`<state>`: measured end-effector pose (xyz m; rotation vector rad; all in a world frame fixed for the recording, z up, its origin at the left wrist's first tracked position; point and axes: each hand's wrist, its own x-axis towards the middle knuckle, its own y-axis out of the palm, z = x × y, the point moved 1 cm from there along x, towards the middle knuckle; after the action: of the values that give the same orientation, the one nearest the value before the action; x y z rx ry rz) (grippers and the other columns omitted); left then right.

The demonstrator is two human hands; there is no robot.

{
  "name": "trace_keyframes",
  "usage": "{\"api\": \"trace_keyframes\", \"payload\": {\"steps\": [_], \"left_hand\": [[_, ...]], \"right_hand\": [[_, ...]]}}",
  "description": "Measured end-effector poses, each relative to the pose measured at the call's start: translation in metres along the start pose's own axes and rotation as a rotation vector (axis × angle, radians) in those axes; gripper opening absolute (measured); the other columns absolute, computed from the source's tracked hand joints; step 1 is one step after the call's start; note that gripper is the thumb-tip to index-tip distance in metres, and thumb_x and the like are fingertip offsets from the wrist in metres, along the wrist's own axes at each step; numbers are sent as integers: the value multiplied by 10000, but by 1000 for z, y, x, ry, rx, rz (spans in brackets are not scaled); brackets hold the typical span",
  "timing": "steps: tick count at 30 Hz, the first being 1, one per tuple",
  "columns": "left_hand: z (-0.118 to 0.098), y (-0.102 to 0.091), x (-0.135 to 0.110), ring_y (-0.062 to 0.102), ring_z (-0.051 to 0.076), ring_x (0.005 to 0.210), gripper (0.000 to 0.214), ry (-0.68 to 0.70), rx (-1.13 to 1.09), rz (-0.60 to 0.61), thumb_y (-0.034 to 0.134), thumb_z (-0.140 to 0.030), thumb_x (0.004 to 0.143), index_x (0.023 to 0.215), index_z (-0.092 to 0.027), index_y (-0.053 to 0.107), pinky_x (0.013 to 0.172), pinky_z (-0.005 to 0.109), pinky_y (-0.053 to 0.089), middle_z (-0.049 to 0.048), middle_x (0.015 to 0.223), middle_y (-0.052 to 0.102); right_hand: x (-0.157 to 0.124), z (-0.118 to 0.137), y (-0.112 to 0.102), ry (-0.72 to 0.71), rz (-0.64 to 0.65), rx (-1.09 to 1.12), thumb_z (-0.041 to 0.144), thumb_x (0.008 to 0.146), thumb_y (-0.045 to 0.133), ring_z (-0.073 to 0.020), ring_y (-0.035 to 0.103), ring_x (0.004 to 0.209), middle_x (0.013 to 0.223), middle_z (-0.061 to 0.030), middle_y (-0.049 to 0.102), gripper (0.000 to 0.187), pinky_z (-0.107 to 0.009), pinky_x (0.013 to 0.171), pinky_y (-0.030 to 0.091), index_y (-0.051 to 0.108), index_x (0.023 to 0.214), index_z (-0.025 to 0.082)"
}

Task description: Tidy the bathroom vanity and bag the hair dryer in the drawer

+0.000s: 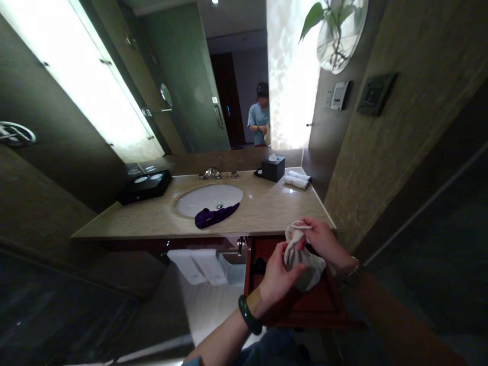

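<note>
A cream cloth drawstring bag point(310, 269) hangs between my two hands, above an open reddish-brown drawer point(282, 307). My left hand point(280, 274), with a dark green bangle on its wrist, grips the gathered side of the bag. My right hand point(320, 239) pinches the bag near its neck, where the pale cord point(295, 226) loops up. What fills the bag is hidden. Inside the drawer, left of the bag, lies a small black object point(260, 265) whose kind I cannot make out.
A dark purple cloth item point(215, 215) lies across the front rim of the sink point(186, 203). On the counter point(267, 213) stand a black tissue box point(273, 169), rolled white towels point(297, 180) and a black tray point(147, 187). White towels point(200, 265) hang below the counter.
</note>
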<state>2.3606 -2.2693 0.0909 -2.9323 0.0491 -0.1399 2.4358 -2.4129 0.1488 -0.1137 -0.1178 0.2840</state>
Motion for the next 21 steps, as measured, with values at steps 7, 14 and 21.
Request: {"api": "trace_keyframes", "payload": {"steps": [7,14,21], "left_hand": [[-19,10,33,541,161,729,351,-210,-427,-10,722,-266,667,964,-142,581,710,296,431,32,841,627],[-56,52,72,543,121,717,239,-126,-512,10,695,-213,686,878,-181,558,709,246,431,-10,800,586],[6,-13,71,518,127,634,200,-239,-210,-161,688,-194,740,927,-182,618,617,244,388,-22,705,597]], "right_hand": [[-21,-47,-35,-128,-248,266,472,647,831,-264,702,1126,1234,-99,719,715,-440,975,560,545,1263,249],[-79,-177,41,160,-283,22,483,541,812,-388,515,1379,1355,-206,654,764,-503,1139,445,645,1219,173],[-75,-144,27,304,-194,66,656,583,725,-431,726,1027,972,-233,783,576,-485,922,574,757,827,134]]}}
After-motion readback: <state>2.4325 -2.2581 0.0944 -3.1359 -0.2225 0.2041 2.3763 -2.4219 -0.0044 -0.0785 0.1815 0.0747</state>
